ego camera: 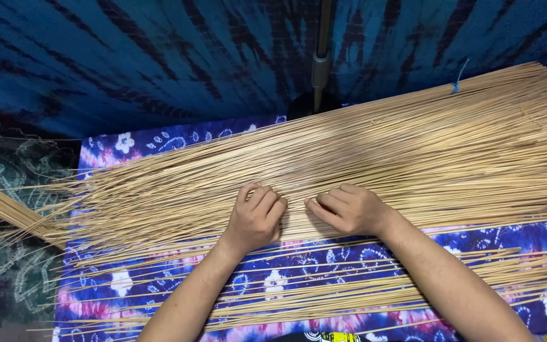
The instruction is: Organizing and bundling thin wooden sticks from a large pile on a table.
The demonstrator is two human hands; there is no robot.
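While your left hand (256, 216) and right hand (348, 209) press curled fingers into the thin bamboo sticks (375, 158), holding none, keep them flat on the patterned cloth (159, 142).

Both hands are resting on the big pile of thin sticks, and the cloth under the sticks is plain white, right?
Not quite. The left hand and right hand do rest on the pile of thin sticks, but the cloth under them is not plain white: it is blue and purple with pink patches and white flowers, as the head view shows.
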